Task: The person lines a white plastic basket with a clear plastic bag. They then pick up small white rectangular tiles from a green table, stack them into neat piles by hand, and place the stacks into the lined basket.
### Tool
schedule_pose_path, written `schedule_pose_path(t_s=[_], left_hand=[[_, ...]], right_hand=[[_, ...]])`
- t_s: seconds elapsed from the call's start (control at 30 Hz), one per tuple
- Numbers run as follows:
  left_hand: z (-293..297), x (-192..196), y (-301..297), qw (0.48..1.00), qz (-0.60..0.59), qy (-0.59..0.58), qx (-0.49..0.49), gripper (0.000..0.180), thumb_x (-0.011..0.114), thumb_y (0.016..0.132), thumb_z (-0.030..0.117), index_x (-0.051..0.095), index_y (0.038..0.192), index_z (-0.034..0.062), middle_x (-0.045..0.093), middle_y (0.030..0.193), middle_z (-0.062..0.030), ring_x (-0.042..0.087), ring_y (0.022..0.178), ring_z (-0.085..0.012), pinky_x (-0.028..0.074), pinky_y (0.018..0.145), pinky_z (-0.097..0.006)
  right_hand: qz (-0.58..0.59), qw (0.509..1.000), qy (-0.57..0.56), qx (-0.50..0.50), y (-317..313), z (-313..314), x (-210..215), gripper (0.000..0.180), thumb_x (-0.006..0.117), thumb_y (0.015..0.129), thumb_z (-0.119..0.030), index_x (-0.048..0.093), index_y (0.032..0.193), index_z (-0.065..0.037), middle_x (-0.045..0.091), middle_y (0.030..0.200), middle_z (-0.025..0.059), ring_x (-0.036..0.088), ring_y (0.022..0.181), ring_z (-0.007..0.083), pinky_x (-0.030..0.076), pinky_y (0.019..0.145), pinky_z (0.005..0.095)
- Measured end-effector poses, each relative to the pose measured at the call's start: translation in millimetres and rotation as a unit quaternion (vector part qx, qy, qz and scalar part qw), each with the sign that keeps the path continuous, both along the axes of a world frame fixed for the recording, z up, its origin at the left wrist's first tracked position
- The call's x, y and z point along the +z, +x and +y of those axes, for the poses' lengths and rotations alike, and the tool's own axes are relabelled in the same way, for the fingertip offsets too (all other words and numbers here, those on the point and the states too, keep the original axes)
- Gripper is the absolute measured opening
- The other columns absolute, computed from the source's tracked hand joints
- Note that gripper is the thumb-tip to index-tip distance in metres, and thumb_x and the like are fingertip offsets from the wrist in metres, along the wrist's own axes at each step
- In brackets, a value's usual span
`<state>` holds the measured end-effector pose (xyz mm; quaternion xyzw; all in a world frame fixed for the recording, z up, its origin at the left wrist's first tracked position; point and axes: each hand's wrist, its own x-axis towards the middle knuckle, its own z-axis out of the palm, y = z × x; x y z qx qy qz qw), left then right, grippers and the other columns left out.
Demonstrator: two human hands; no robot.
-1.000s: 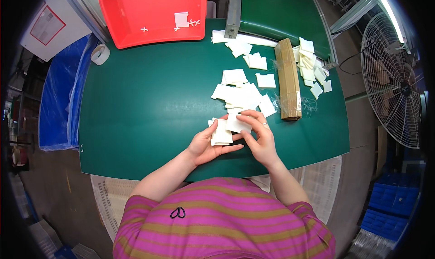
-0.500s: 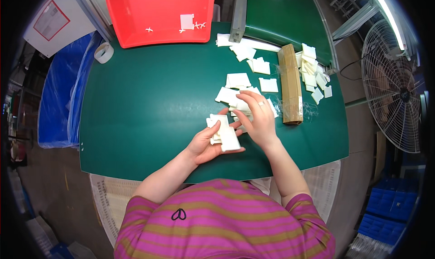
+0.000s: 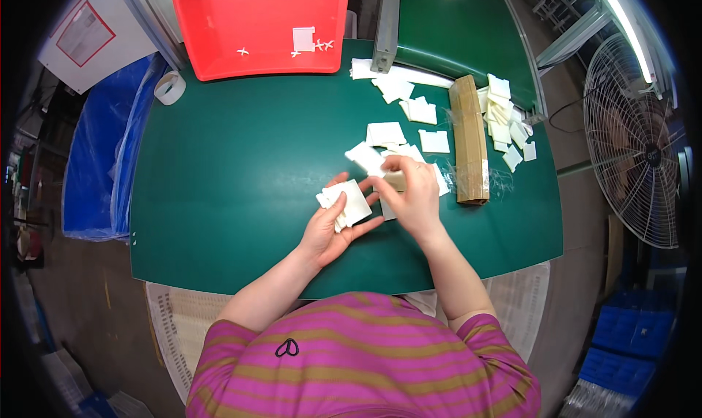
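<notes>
My left hand (image 3: 322,234) is closed around a small stack of flat white plastic pieces (image 3: 352,204), the thumb on top and the fingers spread beneath. Just right of it, my right hand (image 3: 417,198) pinches the edge of another white plastic piece (image 3: 364,157), which is tilted and slightly blurred. Its fingers partly cover the loose pile of similar pieces (image 3: 385,134) on the green table (image 3: 241,191). More notched white pieces (image 3: 434,141) lie behind and to the right of that pile.
A long cardboard box (image 3: 469,140) stands right of the pile, with more pieces (image 3: 500,118) beyond it. At the back are a red bin (image 3: 256,68) holding a few white parts, and a green conveyor belt (image 3: 461,38). A tape roll (image 3: 170,87) sits back left, near a blue-lined container (image 3: 102,162).
The stack in my left hand has turned and shifted slightly left. My right hand has closed its fingers on a piece at the pile and tilted it up.
</notes>
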<state>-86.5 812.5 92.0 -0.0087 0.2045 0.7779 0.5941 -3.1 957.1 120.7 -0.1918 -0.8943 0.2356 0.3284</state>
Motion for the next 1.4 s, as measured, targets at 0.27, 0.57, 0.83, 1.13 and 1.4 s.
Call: schedule_pose_path(t_s=[0.27,0.57,0.83,1.13,1.4], left_hand=[[0.1,0.4,0.4,0.994,0.11,-0.025,0.006,0.043,0.035,0.096,0.028,0.019,0.137,0.0278,0.036,0.134,-0.0148,0.039,0.123,-0.0303,0.035,0.103,-0.046],[2.2,-3.7,-0.6,0.999,0.037,0.011,0.015,0.041,0.037,0.096,0.026,0.023,0.135,0.0244,0.033,0.137,-0.0134,0.036,0.125,-0.0316,0.035,0.102,-0.05],[0.8,0.9,-2.8,0.998,0.043,0.018,-0.036,0.044,0.043,0.094,0.016,0.024,0.133,0.0248,0.034,0.135,-0.0114,0.036,0.125,-0.0277,0.036,0.1,-0.051],[0.5,-4.5,-3.9,0.999,0.019,-0.022,-0.026,0.049,0.045,0.092,0.015,0.023,0.136,0.0225,0.036,0.134,-0.0152,0.041,0.122,-0.029,0.039,0.099,-0.048],[0.4,-8.3,-4.5,0.998,0.009,-0.02,-0.061,0.047,0.044,0.093,0.018,0.025,0.137,0.02,0.039,0.131,-0.0168,0.044,0.119,-0.0288,0.043,0.095,-0.045]], right_hand=[[-0.065,0.995,0.081,0.012,18.7,11.7,4.0,0.023,0.069,0.071,-0.018,0.059,0.089,-0.008,0.06,0.103,0.0058,0.054,0.097,0.0219,0.038,0.082,0.037],[-0.035,0.998,0.041,-0.013,21.6,15.8,-3.9,0.025,0.07,0.069,-0.011,0.052,0.086,-0.007,0.057,0.094,0.0081,0.056,0.087,0.0258,0.044,0.074,0.0364],[-0.047,0.99,-0.065,0.113,31.6,-24.5,8.6,0.02,0.068,0.074,-0.017,0.057,0.088,-0.007,0.059,0.09,0.0082,0.059,0.082,0.0245,0.045,0.07,0.0332],[-0.148,0.989,0.018,0.015,68.2,0.3,-4.7,0.042,0.073,0.065,-0.01,0.054,0.102,-0.007,0.054,0.11,0.0084,0.051,0.102,0.0268,0.041,0.084,0.0371],[-0.157,0.986,-0.036,0.034,73.2,-2.7,-5.4,0.042,0.074,0.064,-0.007,0.053,0.099,-0.006,0.051,0.103,0.0111,0.053,0.096,0.0268,0.044,0.08,0.0348]])
